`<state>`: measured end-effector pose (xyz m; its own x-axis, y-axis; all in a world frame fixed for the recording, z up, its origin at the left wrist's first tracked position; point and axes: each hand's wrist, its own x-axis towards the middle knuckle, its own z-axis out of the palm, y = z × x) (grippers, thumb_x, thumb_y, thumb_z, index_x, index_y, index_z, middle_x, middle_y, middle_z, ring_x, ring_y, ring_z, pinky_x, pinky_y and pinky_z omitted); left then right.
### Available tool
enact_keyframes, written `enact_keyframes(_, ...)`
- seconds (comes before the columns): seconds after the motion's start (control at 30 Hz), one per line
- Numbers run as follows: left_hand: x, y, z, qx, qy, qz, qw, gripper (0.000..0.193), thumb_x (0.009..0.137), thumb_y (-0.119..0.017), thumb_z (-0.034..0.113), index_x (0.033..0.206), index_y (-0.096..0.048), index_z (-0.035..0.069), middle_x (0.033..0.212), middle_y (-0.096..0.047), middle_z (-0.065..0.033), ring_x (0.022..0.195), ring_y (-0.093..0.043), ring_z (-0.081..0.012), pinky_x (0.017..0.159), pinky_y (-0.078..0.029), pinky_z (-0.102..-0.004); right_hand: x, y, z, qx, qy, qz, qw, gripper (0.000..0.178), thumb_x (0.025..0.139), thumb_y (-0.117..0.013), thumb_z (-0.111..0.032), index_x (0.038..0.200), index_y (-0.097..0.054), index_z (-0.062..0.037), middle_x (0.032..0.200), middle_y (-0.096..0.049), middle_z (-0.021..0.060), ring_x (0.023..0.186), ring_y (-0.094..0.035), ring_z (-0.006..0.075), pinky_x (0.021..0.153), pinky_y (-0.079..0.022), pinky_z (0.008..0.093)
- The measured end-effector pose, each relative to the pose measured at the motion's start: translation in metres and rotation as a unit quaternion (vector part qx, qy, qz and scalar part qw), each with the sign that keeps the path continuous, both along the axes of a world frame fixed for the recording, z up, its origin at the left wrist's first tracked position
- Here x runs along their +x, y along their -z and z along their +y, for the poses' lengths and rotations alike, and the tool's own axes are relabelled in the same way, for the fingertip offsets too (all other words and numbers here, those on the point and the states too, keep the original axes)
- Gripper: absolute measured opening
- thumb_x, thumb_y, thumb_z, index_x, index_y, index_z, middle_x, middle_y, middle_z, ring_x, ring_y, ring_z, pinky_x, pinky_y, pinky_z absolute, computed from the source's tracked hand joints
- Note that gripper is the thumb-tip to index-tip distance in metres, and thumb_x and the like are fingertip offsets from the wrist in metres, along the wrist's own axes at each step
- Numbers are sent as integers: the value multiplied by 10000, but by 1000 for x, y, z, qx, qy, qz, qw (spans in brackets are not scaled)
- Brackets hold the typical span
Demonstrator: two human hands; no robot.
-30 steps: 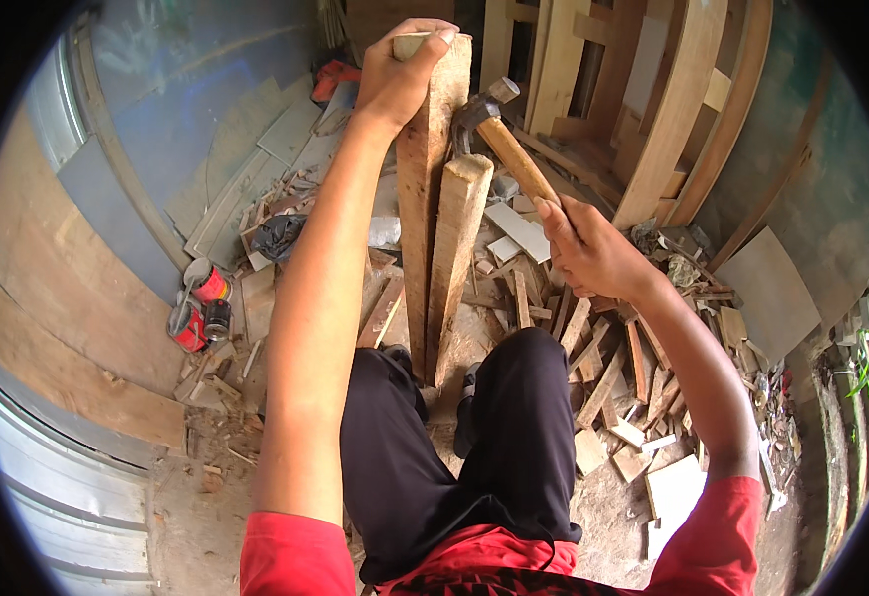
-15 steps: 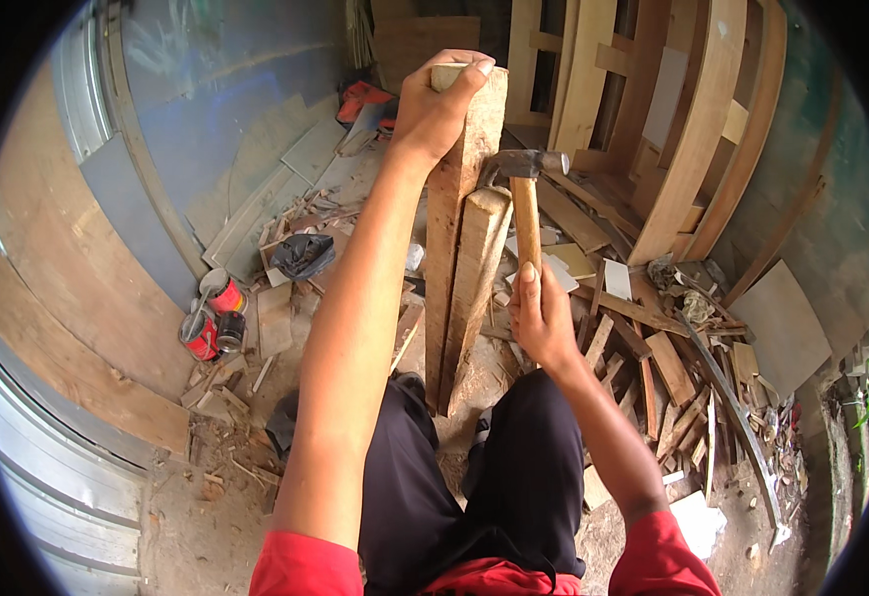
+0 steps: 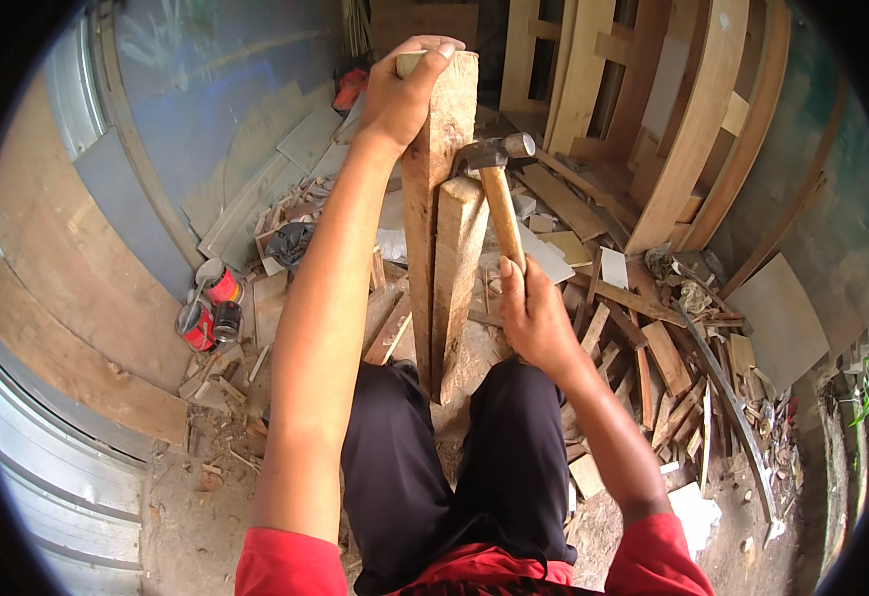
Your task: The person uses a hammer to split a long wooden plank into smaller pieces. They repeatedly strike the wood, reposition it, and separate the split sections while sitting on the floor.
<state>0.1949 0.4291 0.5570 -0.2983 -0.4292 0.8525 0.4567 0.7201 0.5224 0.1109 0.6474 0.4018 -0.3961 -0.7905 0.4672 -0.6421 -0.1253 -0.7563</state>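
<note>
My left hand (image 3: 407,94) wraps round the top of a long wooden beam (image 3: 444,119) that stands upright in front of me. Against its right side stands a shorter piece of wood (image 3: 459,248), with a narrow dark gap between the two. A claw hammer (image 3: 499,199) is in my right hand (image 3: 539,313), gripped low on its wooden handle. The hammer's dark head lies at the top of the shorter piece, its claw toward the beam and its round face pointing right. Whether the claw touches the wood, I cannot tell.
Red paint cans (image 3: 196,326) stand by the left wall. Scrap wood (image 3: 663,363) is heaped on the right, with a long metal strip (image 3: 732,422) across it. Wooden frames (image 3: 693,129) lean at the back right. A black plastic bag (image 3: 289,243) lies among debris on the left.
The beam, the shorter piece and both hands have shifted left and slightly up in view. The hammer has tilted, its head leaning further left over the shorter piece. Both grips are kept.
</note>
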Motion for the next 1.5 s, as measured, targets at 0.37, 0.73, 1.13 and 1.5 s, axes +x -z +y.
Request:
enact_keyframes(0.37,-14,6,53,-31,53,-4,998,329,892,-657,340,1066,-699,63,982,-692,-31,899,-626,-100,800,-502,-269,-43,-77,87,213,-47,1,976,390,1068,-416,-380,873,-430,-43,592,-439,-7,443,-451,85,376,-402,286)
enact_keyframes(0.73,-23,6,47,-34,45,27,998,309,900,-656,327,1050,-703,62,953,-694,-37,876,-627,-105,791,-500,-263,-24,20,28,33,-121,-187,974,347,1067,-377,-400,1044,-408,-55,665,-449,8,485,-439,106,444,-412,271)
enact_keyframes(1.13,-20,2,8,16,186,25,982,285,889,-710,223,1092,-644,35,941,-660,-30,835,-622,-112,744,-520,-268,-14,3,26,86,-174,-241,951,310,1068,-421,-371,1055,-431,-62,676,-417,-28,540,-420,45,469,-376,235)
enact_keyframes(1.5,-10,5,21,33,196,27,980,326,881,-690,233,1121,-620,23,989,-667,-58,868,-632,-128,775,-527,-274,30,103,31,-297,45,-125,945,498,968,-622,-181,1388,-480,46,706,-610,38,602,-557,79,577,-445,225)
